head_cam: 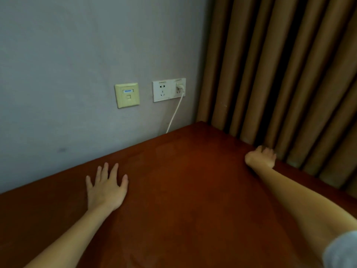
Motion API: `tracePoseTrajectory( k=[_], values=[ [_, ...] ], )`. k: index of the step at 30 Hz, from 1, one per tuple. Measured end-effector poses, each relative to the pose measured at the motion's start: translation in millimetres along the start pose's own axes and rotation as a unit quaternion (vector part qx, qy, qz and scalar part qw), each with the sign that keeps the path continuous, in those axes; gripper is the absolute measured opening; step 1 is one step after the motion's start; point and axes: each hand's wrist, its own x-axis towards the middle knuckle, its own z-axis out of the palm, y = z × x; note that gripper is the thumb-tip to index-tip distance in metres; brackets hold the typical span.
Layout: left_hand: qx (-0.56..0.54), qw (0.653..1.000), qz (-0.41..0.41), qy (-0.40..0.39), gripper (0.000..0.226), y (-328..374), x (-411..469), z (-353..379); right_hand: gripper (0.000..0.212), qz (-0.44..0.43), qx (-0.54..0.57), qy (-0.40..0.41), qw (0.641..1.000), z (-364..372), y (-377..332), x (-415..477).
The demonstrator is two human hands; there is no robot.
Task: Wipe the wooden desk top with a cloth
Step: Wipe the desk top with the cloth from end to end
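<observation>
The reddish-brown wooden desk top (183, 180) fills the lower half of the head view, its far corner against the wall and curtain. My left hand (106, 187) lies flat on the desk near its left edge, palm down, fingers spread, holding nothing. My right hand (260, 156) reaches to the desk's right edge beside the curtain, fingers curled over the edge; what is under the fingers is hidden. No cloth shows anywhere in view.
A grey wall (77, 64) runs along the desk's left edge, with a beige data socket (127, 95) and a white power outlet (169, 89). A white cable (174, 115) drops from the plug behind the desk. Brown pleated curtains (289, 74) hang along the right edge.
</observation>
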Motion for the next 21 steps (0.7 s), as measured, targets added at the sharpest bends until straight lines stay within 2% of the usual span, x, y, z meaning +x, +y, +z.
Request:
tracePoseTrajectory(
  k=[4,8,12,15,18,21],
  values=[
    [-0.027,0.999,-0.001,0.018,0.067,-1,-1,-2,0.058,-0.033,0.012,-0.007,0.999,6,-75,-32],
    [-0.058,0.998,0.036,0.005,0.063,-10,-3,-9,0.057,-0.135,0.045,-0.025,0.989,14,-173,-83],
    [-0.027,0.997,0.072,0.012,0.06,-27,-15,-11,0.058,-0.238,0.072,-0.051,0.967,20,-258,-143],
    [-0.015,0.997,0.069,0.015,0.059,-29,-22,-10,0.057,-0.358,0.092,-0.084,0.925,22,-300,-188],
    [-0.016,0.998,0.065,0.018,0.058,-26,-23,-10,0.052,-0.505,0.088,-0.104,0.853,24,-316,-227],
    [-0.011,0.998,0.057,0.018,0.056,-25,-28,-10,0.05,-0.582,0.07,-0.104,0.803,23,-306,-233]
  ],
)
